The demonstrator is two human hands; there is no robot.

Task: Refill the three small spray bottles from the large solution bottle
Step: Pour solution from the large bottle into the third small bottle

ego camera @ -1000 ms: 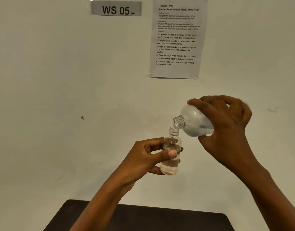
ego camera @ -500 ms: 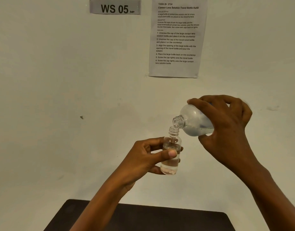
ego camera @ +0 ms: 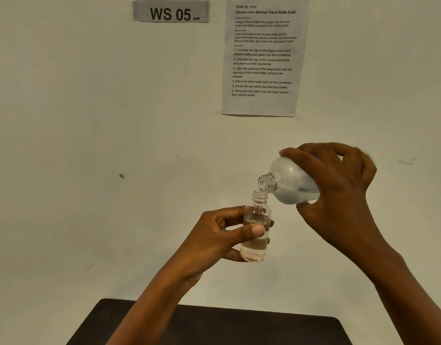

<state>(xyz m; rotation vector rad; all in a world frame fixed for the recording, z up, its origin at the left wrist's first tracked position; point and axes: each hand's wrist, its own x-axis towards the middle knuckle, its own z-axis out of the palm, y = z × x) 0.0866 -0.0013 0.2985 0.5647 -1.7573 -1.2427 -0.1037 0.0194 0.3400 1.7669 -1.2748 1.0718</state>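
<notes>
Pouring step: left hand (ego camera: 214, 236) grasps in curled fingers the small clear uncapped spray bottle (ego camera: 254, 246), mostly full, right hand (ego camera: 339, 188) grips the large translucent plastic solution bottle (ego camera: 288, 186) tilted just above its neck; next likely needs levelling before overflow.

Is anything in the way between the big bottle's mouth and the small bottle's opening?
Nothing visible. The large clear plastic solution bottle, tilted in the right hand, has its uncapped mouth above the open neck of the small clear bottle held in the left hand.
</notes>
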